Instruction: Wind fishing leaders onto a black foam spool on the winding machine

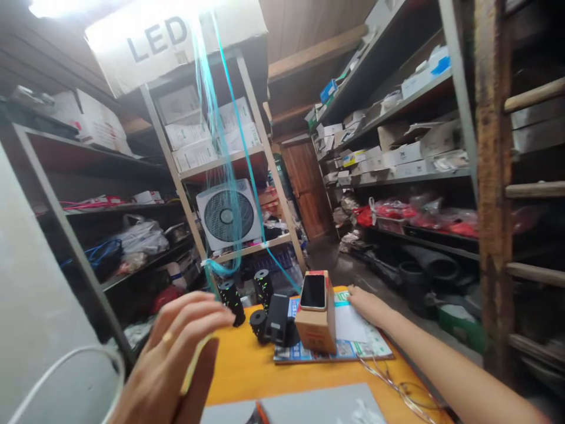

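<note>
My left hand is raised over the near left of the yellow table, with fingers stretched, thumb apart and nothing held; a ring is on one finger. At the table's far right corner, my right hand is by the edge of a printed board with white paper on it. Its fingers are mostly hidden. Between the hands, a phone leans on a brown cardboard box. Left of the box are a black device and black speckled rolls.
Teal strands hang from above, in front of a shelf with a box fan. A grey sheet lies at the near edge. Loose wire is at right. Loaded shelves and a wooden ladder stand around.
</note>
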Demonstrator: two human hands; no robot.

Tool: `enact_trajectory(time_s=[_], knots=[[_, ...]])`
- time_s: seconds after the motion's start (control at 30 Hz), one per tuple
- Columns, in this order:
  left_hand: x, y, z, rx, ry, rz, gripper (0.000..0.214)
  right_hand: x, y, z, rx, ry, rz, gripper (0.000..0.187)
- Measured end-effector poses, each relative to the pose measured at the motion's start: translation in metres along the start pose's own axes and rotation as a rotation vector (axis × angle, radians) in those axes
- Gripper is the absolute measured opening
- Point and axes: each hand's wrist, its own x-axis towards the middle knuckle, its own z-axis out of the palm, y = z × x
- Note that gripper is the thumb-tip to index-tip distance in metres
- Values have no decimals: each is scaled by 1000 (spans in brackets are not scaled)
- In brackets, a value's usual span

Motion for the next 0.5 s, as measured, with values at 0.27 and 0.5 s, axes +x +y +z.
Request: enact_trajectory(time_s=[0.27,0.5], knots=[[71,-1,105,104,-590,120,19,2,-11,5,201,82,34,28],[81,35,198,-82,-812,358,47,19,-10,17,720,19,220,30]])
